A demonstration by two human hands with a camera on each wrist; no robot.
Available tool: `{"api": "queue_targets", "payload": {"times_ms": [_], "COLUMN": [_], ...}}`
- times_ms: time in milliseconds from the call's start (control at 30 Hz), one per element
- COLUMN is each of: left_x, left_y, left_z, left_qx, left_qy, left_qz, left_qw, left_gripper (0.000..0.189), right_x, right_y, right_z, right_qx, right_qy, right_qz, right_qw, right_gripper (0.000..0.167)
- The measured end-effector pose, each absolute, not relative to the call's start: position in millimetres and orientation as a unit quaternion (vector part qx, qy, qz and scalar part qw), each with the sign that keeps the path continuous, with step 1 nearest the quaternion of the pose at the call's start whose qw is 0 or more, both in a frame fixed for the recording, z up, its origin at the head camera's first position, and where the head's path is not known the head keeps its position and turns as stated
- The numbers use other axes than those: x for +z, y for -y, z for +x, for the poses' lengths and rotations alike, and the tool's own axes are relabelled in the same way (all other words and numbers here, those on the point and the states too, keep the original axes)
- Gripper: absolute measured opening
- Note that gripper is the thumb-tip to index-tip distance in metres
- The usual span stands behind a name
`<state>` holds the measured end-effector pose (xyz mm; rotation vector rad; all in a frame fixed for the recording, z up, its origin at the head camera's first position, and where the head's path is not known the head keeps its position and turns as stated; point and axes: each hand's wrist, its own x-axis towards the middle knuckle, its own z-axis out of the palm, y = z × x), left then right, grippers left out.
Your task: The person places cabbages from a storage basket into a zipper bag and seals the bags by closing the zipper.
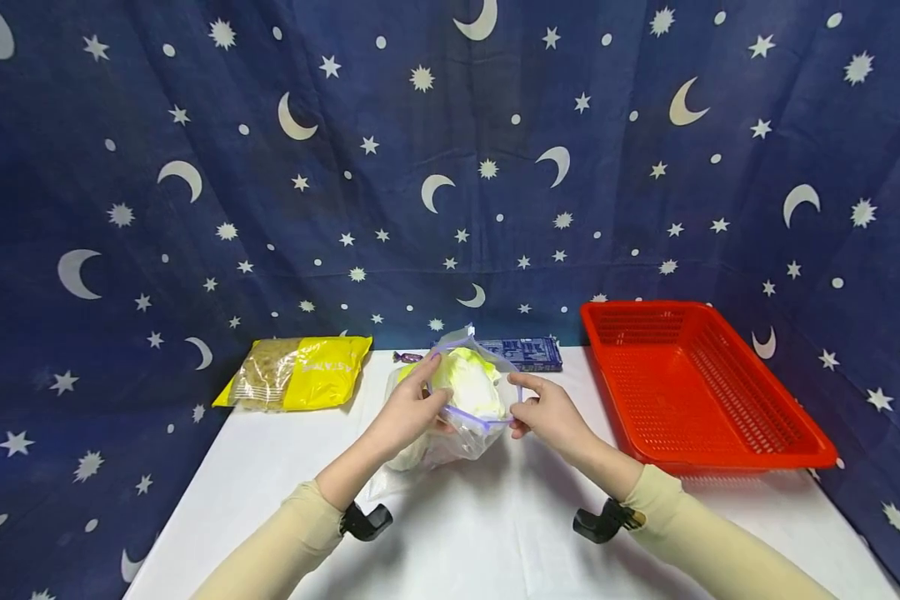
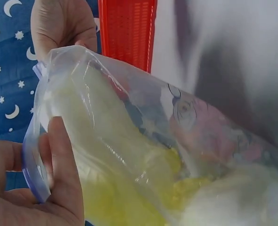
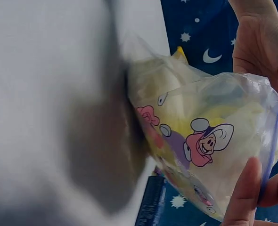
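A clear zip bag (image 1: 468, 440) with a purple zip edge stands mouth up in front of me. Printed cartoon figures show on its side in the right wrist view. Through its open mouth, a white and yellow-green soft-looking item (image 1: 474, 387) is visible; its kind I cannot tell. My left hand (image 1: 414, 410) pinches the left side of the rim, thumb on one face and fingers on the other. On the opposite side, my right hand (image 1: 549, 415) pinches the rim between thumb and fingers. A pale, rounded lower part (image 2: 242, 197) bulges in the bag's bottom.
At the back left lies a yellow pasta bag (image 1: 322, 372) with a see-through window. A dark blue flat packet (image 1: 532, 353) and a small purple wrapped candy (image 1: 407, 357) lie behind the zip bag. To the right stands a red plastic basket (image 1: 621, 392).
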<state>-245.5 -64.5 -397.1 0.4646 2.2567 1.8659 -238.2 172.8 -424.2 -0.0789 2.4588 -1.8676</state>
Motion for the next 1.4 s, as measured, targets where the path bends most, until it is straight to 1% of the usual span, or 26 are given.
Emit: {"api": "queue_targets", "payload": {"times_ms": [200, 467, 933, 1267, 1400], "left_x": [-382, -364, -344, -336, -331], "left_y": [75, 86, 87, 87, 88], "left_z": [-248, -251, -252, -253, -253], "left_qx": [0.555, 0.517, 0.591, 0.612, 0.627], "left_qy": [-0.813, -0.838, -0.793, -0.780, -0.769], "left_qz": [0.167, 0.166, 0.129, 0.118, 0.115], "left_qw": [0.050, 0.050, 0.075, 0.059, 0.051], "left_gripper": [0.071, 0.070, 0.070, 0.071, 0.072], "right_x": [-406, -386, -356, -341, -333], "right_y": [-168, -162, -156, -150, -148], "right_z": [-240, -248, -257, -259, -260], "right_qx": [-0.598, -0.594, -0.585, -0.579, -0.589], "right_qy": [-0.800, -0.802, -0.805, -0.806, -0.796], "right_qz": [-0.038, -0.053, -0.075, -0.099, -0.117], "right_qw": [0.028, 0.045, 0.067, 0.071, 0.082], "right_gripper": [0.061, 0.063, 0.064, 0.066, 0.068]}}
